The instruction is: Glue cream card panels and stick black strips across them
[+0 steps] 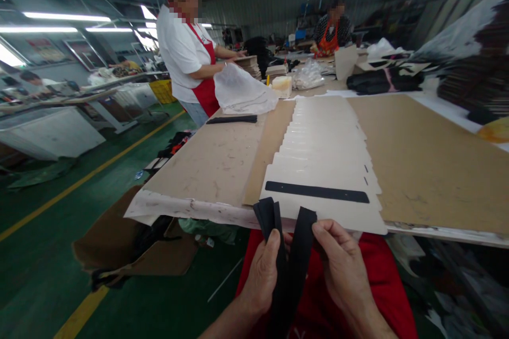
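Note:
My left hand (262, 270) is closed round a bundle of black strips (269, 214), thumb on top, in front of the table edge. Between finger and thumb, my right hand (344, 259) pinches the upper end of one black strip (302, 238), which stands apart from the bundle at the top. Lower down, the strips run together over my red apron. Just beyond my hands, pale panels (318, 137) lie overlapped in a stepped row on the table. Across the nearest panel lies a flat black strip (316, 192).
The brown table (429, 169) extends to both sides. A small stack of black strips (231, 119) lies at its far left, near a translucent plastic sheet (242, 90). One co-worker (191, 53) stands beyond. An open cardboard box (135, 243) sits on the floor at left.

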Motion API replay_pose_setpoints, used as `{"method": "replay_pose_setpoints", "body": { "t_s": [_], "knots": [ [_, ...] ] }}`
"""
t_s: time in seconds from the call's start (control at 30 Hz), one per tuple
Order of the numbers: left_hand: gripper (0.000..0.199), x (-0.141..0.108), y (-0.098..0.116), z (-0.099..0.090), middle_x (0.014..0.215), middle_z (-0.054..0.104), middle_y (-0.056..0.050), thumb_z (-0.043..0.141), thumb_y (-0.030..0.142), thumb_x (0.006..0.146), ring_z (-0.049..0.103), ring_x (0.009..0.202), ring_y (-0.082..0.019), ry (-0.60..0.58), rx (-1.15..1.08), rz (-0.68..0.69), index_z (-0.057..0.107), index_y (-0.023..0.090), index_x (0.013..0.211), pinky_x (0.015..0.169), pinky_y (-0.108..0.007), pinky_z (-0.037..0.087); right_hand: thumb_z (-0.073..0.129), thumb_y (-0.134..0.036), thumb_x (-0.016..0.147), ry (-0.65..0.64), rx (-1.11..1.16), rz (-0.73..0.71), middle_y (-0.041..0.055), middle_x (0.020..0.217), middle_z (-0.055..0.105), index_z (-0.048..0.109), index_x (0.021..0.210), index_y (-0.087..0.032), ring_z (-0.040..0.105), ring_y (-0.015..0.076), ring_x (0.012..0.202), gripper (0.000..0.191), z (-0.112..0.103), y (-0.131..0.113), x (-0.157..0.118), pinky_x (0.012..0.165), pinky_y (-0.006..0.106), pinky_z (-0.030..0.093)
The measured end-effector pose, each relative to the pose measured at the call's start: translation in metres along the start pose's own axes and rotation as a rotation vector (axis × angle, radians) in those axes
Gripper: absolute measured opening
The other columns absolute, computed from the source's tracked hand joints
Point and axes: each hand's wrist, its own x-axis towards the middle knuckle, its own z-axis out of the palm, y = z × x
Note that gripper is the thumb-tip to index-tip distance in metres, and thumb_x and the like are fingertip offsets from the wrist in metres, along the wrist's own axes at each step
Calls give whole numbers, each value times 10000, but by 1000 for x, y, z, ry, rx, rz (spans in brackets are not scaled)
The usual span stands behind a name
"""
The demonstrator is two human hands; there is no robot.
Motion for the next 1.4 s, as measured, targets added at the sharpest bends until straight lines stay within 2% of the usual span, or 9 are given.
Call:
{"method": "replay_pose_setpoints", "body": {
  "t_s": [0.1,0.23,0.37,0.5,0.73,0.93,1.07,1.23,1.4],
  "knots": [
    [531,1,3,-4,731,653,-30,580,673,831,591,610,-144,5,9,69,639,159,949,555,-243,453,795,-381,755,35,15,-26,-40,683,608,618,757,-211,503,84,603,246,-2,1,2,581,184,440],
    [375,4,16,-12,561,493,69,768,492,741,373,449,-52,14,80,197,593,176,844,432,-187,265,758,-404,798,46,-65,-122,-48,698,586,614,799,-221,477,85,618,234,-5,-2,8,580,182,414],
    [365,3,32,-16,547,449,99,822,383,680,271,425,-30,26,27,197,579,187,870,421,-188,188,732,-424,819,24,-147,-179,-50,664,560,593,789,-218,454,91,587,250,0,-12,14,545,194,392],
    [388,-3,43,-13,654,575,35,804,452,702,297,432,-23,-29,90,200,625,161,886,425,-204,183,745,-432,805,-22,-164,-164,-59,641,552,585,799,-226,434,84,547,261,11,-23,16,507,196,366],
    [405,-10,45,1,489,422,81,808,510,689,312,410,-39,-102,170,209,627,160,784,412,-194,215,714,-464,826,-147,-284,-153,-43,629,566,604,778,-212,478,96,574,279,21,-25,11,537,205,394],
    [373,-13,46,11,446,501,53,766,495,739,416,393,-67,-35,120,302,589,168,772,409,-187,239,660,-500,860,-294,-339,-47,-12,720,633,625,850,-208,580,136,675,294,20,-23,1,634,234,474],
    [349,-9,44,12,451,510,45,761,463,749,391,385,-58,-1,60,289,595,157,769,403,-184,223,656,-507,857,-426,-347,74,8,681,667,632,912,-209,622,175,630,304,20,-23,-4,589,275,493],
    [324,-3,39,12,471,515,44,748,442,774,419,406,-65,-2,39,246,582,164,795,405,-180,211,642,-534,854,-381,-373,72,-11,613,636,606,803,-222,574,154,566,318,18,-21,1,514,248,445],
    [338,-1,43,3,600,535,46,675,484,850,348,410,-26,10,23,289,611,152,865,406,-183,214,689,-518,807,-229,-494,-16,-55,564,540,594,747,-210,434,85,485,328,12,-31,16,430,187,351]
  ]
}}
